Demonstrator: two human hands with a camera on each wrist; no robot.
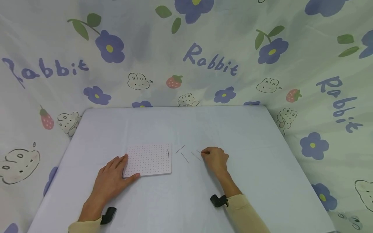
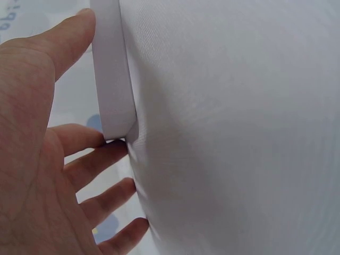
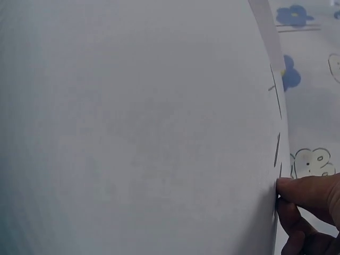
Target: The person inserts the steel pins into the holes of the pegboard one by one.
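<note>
- We see one white dotted board (image 1: 148, 160) lying flat on the table, just left of centre in the lower half of the head view.
- On the board, near its right edge, we count one thin dark stick (image 1: 168, 153); whether it lies or stands there, we cannot tell.
- Right of the board we count three loose sticks (image 1: 185, 158), apart from one another on the cloth.
- A fourth there is pinched between the thumb and forefinger of the right hand (image 1: 215, 159), right of centre — five sticks in all.
- The left hand (image 1: 109, 183), lower left, has its fingers spread — forefinger at the board's left edge, thumb at its near edge.
- We note two black wrist devices (image 1: 108, 216) and two beige sleeves (image 1: 246, 212) at the bottom of the frame.
- All this is on one white-covered table (image 1: 250, 136).
- Around it hangs one printed curtain (image 1: 163, 48), on which we count three "Rabbit" words and three strawberries.
</note>
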